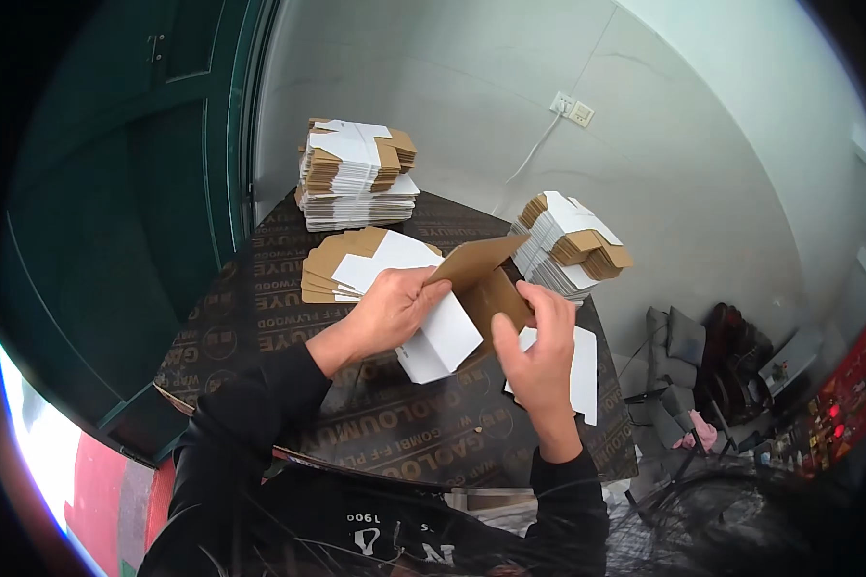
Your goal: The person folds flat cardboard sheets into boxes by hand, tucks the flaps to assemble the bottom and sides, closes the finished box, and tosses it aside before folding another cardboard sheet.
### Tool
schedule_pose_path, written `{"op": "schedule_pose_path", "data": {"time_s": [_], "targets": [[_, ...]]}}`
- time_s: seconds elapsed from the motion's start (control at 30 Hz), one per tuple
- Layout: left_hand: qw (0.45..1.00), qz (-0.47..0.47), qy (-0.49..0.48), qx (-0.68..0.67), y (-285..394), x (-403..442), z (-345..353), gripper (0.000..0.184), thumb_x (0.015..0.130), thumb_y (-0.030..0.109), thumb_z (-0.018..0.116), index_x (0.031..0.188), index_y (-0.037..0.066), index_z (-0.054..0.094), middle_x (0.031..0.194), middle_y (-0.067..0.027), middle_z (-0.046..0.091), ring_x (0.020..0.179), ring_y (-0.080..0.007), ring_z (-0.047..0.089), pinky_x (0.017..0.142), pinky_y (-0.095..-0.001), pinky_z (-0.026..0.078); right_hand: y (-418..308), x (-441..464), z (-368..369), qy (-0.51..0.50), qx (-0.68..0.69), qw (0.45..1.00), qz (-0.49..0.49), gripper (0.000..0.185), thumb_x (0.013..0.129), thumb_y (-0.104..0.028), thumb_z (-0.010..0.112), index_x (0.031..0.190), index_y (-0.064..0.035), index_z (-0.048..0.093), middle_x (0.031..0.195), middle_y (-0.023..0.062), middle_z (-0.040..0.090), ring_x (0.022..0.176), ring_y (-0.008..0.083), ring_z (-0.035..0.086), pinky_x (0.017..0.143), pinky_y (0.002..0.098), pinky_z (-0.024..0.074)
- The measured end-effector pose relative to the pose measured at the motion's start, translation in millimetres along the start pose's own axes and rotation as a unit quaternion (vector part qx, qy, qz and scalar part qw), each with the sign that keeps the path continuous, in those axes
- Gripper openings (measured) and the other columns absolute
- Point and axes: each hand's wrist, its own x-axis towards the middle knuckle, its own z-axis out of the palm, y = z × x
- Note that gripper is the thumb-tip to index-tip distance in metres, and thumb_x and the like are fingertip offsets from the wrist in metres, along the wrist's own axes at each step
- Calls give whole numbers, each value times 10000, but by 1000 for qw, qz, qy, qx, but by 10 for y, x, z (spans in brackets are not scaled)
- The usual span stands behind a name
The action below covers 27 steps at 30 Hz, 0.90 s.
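A small cardboard box, white outside and brown inside, is held above the table in front of me. It is partly formed, with its open end facing up and a brown flap raised. My left hand is closed on the box's left side, thumb over the edge near the flap. At the box's right side is my right hand, its thumb and fingers apart; whether the fingertips touch the cardboard I cannot tell. Beneath the right hand lies a flat white sheet of card, partly hidden.
Flat cartons lie fanned out behind my left hand. A tall stack of folded cartons stands at the back left of the dark plywood table, and another carton stack at the back right. A wall and a green door border the table.
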Motion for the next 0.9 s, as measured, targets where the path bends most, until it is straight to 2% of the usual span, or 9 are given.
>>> {"op": "schedule_pose_path", "data": {"time_s": [0.07, 0.1, 0.23, 0.27, 0.4, 0.6, 0.73, 0.77, 0.9], "targets": [[995, -46, -22, -85, 4, 28, -28, 203, 959, 118, 526, 944, -45, 646, 697, -64, 602, 564, -204, 531, 548, -292, 462, -47, 8, 0, 59, -301, 931, -198, 406, 870, -135, 547, 1232, 50, 534, 958, 188, 681, 762, 293, 630, 710, 349, 500], [995, -44, -23, -85, -2, 43, -35, 203, 959, 118, 526, 944, -45, 646, 697, -64, 602, 564, -204, 531, 548, -292, 462, -52, -1, -17, 60, -302, 931, -198, 406, 870, -135, 547, 1232, 50, 534, 958, 188, 681, 762, 293, 630, 710, 349, 500], [976, -137, -119, -122, -81, 61, -54, 247, 969, 155, 528, 1067, -55, 615, 844, -126, 642, 685, -235, 590, 631, -319, 490, -47, -63, -113, -217, -204, 946, 126, 410, 843, -92, 541, 1226, 55, 526, 903, 235, 676, 745, 371, 625, 691, 394, 491], [976, -137, -119, -122, -104, 47, -31, 247, 969, 155, 528, 1067, -55, 615, 844, -126, 642, 685, -235, 590, 631, -319, 490, -33, -83, -104, -217, -204, 946, 125, 410, 843, -92, 541, 1226, 55, 526, 903, 235, 676, 745, 371, 625, 691, 394, 491], [990, -2, 140, -11, -169, -57, 165, 380, 942, 179, 557, 1239, -57, 531, 1079, -222, 618, 900, -309, 624, 771, -362, 511, 111, -122, -38, -205, -233, 939, 149, 404, 832, -62, 508, 1210, 80, 515, 898, 264, 667, 760, 419, 625, 684, 417, 492], [941, 88, 157, 286, -86, -306, 450, 528, 918, 152, 522, 1373, -76, 386, 1308, -278, 496, 1162, -368, 545, 970, -386, 454, -21, -60, 30, -222, -213, 939, 156, 310, 821, -22, 468, 1109, 86, 509, 846, 302, 645, 753, 469, 623, 707, 481, 496], [993, -85, 48, 74, -69, -230, 322, 578, 876, 79, 456, 1408, -100, 320, 1402, -279, 416, 1297, -392, 429, 1090, -391, 353, -60, 10, -8, -247, -185, 920, 241, 436, 772, 40, 420, 1195, 66, 526, 1052, 261, 646, 945, 412, 613, 794, 419, 480], [993, -83, 45, 73, -83, -221, 325, 578, 876, 79, 456, 1408, -100, 320, 1402, -279, 416, 1297, -392, 429, 1090, -391, 353, -23, -10, -8, -245, -187, 920, 244, 436, 772, 40, 420, 1195, 66, 526, 1052, 261, 646, 945, 412, 613, 794, 419, 480], [993, -57, 48, -93, -207, -230, 314, 610, 832, 14, 412, 1422, -91, 303, 1464, -264, 354, 1359, -389, 349, 1124, -384, 303, 270, -118, 129, -71, 117, 969, 204, 482, 733, 68, 379, 1189, 40, 532, 1198, 207, 603, 1059, 356, 564, 889, 382, 436]]}}
